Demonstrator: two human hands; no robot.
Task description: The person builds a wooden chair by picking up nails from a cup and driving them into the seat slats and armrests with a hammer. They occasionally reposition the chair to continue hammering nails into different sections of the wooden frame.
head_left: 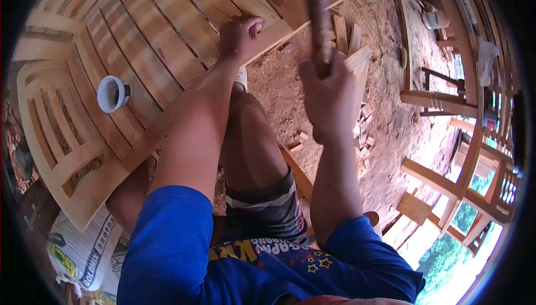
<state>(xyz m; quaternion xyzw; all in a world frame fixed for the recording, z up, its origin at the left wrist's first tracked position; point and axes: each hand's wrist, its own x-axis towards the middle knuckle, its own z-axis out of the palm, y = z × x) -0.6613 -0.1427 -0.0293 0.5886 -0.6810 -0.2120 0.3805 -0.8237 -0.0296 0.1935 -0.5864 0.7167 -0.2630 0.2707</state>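
My right hand (330,95) is wrapped round the wooden handle of a hammer (316,17), raised beside the bench. Its dark head is blurred and partly cut off at the top edge of the view. My left hand (240,37) rests on the front edge of a slatted wooden bench (148,37), its fingers curled in. Whatever those fingers hold, if anything, is hidden. On the slats to the left stands a small white plastic tub (114,94), its contents hard to make out.
A slatted armrest (61,132) closes the bench's left end. A printed white sack (84,249) lies below it. Wood offcuts (364,116) and shavings cover the dirt floor (391,76). Wooden furniture frames (441,104) stand at the right, near a white bucket (435,20).
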